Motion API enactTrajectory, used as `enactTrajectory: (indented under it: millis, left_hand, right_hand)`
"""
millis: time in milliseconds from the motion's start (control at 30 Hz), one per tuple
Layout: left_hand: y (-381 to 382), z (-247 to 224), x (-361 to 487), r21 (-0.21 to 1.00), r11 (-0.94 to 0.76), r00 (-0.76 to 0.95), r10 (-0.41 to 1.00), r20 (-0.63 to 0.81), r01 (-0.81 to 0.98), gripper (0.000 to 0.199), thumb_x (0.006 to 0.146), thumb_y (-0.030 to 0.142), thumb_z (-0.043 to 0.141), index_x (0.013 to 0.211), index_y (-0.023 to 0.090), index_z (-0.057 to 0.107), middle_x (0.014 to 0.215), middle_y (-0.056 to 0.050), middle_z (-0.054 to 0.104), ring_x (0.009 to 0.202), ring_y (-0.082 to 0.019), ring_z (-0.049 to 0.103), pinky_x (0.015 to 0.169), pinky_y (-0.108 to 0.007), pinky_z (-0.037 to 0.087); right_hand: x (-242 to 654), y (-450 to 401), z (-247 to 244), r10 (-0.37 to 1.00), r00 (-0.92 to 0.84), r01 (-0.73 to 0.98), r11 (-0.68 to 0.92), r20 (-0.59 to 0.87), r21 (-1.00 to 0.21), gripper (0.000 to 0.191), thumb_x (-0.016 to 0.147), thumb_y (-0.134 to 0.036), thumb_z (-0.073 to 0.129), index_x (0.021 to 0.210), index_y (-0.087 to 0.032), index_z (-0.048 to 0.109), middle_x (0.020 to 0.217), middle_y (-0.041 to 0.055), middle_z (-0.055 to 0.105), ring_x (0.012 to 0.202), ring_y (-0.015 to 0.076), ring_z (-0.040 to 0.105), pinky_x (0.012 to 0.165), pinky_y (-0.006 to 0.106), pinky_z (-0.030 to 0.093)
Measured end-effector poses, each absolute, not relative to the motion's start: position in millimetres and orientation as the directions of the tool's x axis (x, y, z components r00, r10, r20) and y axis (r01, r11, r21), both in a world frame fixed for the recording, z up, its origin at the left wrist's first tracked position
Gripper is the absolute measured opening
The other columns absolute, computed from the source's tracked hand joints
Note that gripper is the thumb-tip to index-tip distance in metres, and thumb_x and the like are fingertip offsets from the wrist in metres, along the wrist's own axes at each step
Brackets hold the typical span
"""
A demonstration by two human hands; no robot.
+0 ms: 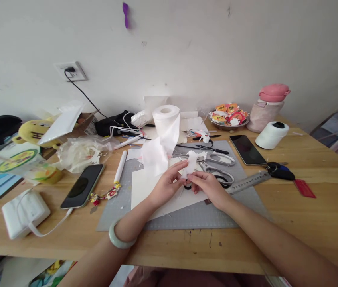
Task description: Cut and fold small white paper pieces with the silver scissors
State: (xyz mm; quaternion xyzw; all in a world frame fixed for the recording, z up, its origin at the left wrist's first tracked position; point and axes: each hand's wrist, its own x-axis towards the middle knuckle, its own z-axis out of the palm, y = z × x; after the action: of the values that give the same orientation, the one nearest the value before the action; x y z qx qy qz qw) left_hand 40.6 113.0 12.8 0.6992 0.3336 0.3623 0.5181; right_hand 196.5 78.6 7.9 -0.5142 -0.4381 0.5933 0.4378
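Over the grey cutting mat (115, 215), both my hands pinch a small white piece of tissue paper (190, 162). My left hand (169, 183) grips its left side between thumb and fingers. At its lower edge, my right hand (206, 185) is closed with the fingertips together. Beneath them lies a cream sheet of paper (145, 199). Just behind, a roll of tissue paper (166, 117) stands with a loose strip (155, 155) trailing forward. Large silver scissors (221, 158) rest to the right of my hands, partly hidden, and beside them is a steel ruler (248, 182).
On the left are a charging phone (83, 186), a white power bank (25, 213) and a drink cup (34, 167). A dark phone (247, 150), a thread spool (272, 135), a pink bottle (266, 111) and a bowl of wrapped packets (229, 126) stand right.
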Motion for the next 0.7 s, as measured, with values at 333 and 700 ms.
enactTrajectory:
  millis: [333, 700]
  left_hand:
    - [109.7, 12.5, 44.2, 0.971, -0.223, 0.534, 0.834, 0.142, 0.091, 0.043, 0.074, 0.017, 0.057, 0.117, 0.024, 0.055, 0.134, -0.01, 0.043, 0.07, -0.01, 0.049, 0.065, -0.027, 0.044]
    - [108.3, 8.1, 44.9, 0.946, -0.305, 0.514, 0.832, 0.211, 0.106, 0.041, 0.074, 0.011, 0.052, 0.113, 0.022, 0.058, 0.13, -0.009, 0.048, 0.077, -0.013, 0.053, 0.073, -0.03, 0.047]
  right_hand:
    - [194.0, 77.4, 3.4, 0.988, -0.042, 0.177, -0.136, -0.145, -0.975, 0.017, 0.072, -0.03, 0.053, 0.059, -0.019, 0.05, 0.049, -0.0045, 0.05, 0.046, 0.0101, 0.048, 0.049, 0.023, 0.038]
    - [188.8, 76.4, 5.8, 0.988, 0.019, 0.226, -0.156, -0.156, -0.961, 0.016, 0.068, -0.025, 0.055, 0.055, -0.02, 0.046, 0.045, -0.0042, 0.049, 0.043, 0.0114, 0.047, 0.046, 0.024, 0.036]
